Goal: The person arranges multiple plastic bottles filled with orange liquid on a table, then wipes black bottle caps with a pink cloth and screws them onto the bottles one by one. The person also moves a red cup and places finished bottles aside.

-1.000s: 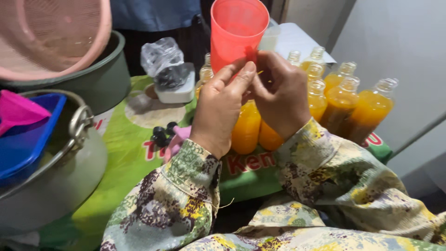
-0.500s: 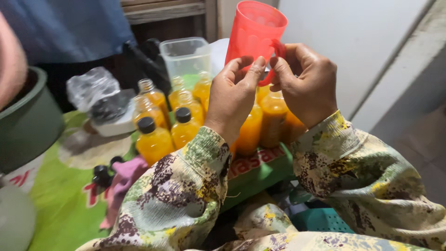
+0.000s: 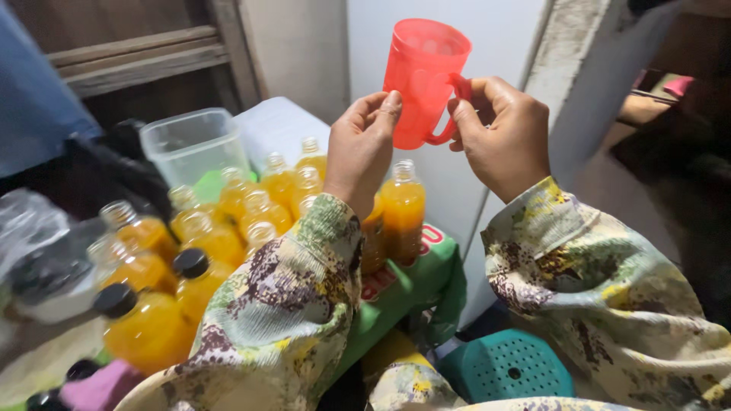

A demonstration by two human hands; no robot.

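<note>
I hold a translucent red plastic mug [image 3: 421, 72] upright in front of me with both hands. My left hand [image 3: 364, 151] pinches the mug's lower side with thumb and fingertips. My right hand [image 3: 504, 135] has its fingers on the mug's handle. Both arms wear floral-patterned sleeves. Below the mug stand several small bottles of orange liquid [image 3: 401, 215] on a table covered by a green cloth [image 3: 415, 281]. Some bottles have black caps [image 3: 190, 262], others stand uncapped.
A clear plastic tub [image 3: 190, 143] and a white lidded box [image 3: 278, 129] sit behind the bottles. A crumpled clear bag [image 3: 34, 228] lies at the left. A teal perforated stool [image 3: 506, 367] is below by my knees. A white wall panel rises behind the mug.
The view has swung to the right, so the green pot and pink basin at the left are gone. Both hands stay on the red mug, now held in front of the white wall.
</note>
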